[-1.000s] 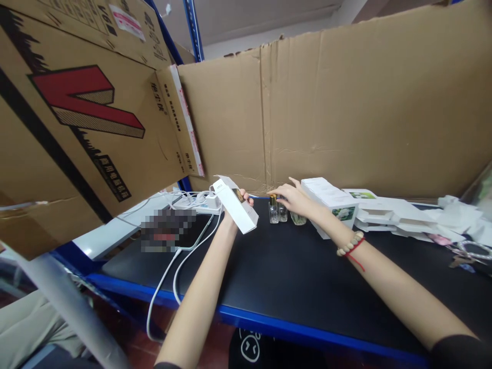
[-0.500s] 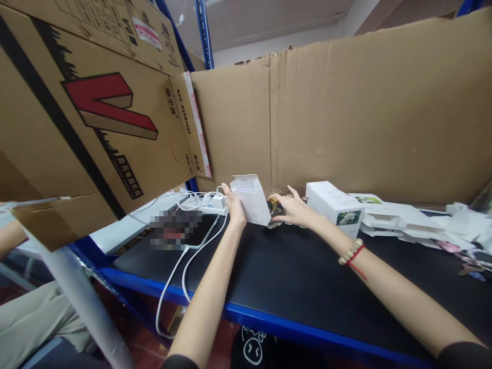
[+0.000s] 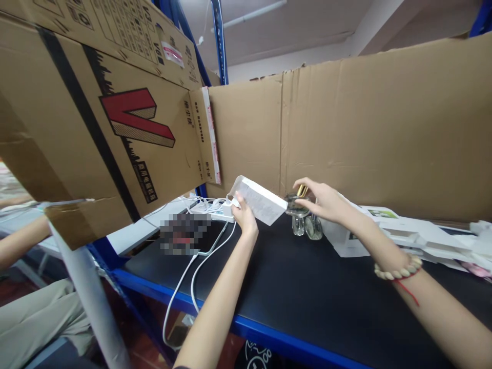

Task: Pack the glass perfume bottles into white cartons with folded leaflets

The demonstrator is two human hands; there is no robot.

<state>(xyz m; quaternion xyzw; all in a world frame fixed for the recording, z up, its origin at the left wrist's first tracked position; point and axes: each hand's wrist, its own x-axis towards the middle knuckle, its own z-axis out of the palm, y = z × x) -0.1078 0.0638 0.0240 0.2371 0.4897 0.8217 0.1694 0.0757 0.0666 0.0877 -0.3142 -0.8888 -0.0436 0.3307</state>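
Observation:
A white carton with fine print (image 3: pixel 261 202) is tilted in my left hand (image 3: pixel 246 218), whose thumb lies on its printed side. My right hand (image 3: pixel 321 200) pinches a clear glass piece with a gold top (image 3: pixel 302 191), close to the carton's right end. Below that hand, two small clear glass items (image 3: pixel 306 226) stand on the black tabletop (image 3: pixel 300 287). Partly behind my right wrist is a white box (image 3: pixel 338 238).
Flattened white cartons (image 3: pixel 418 230) lie at the right. A power strip (image 3: pixel 226 209), white cables and a dark tablet-like device (image 3: pixel 213 236) are at the left. Cardboard panels (image 3: pixel 369 123) surround the work surface. Another person's arm (image 3: pixel 26 243) shows at the far left.
The carton has tipped over to the right. My right hand has lifted the gold-topped glass piece up and away to the right of the carton. The view has shifted slightly.

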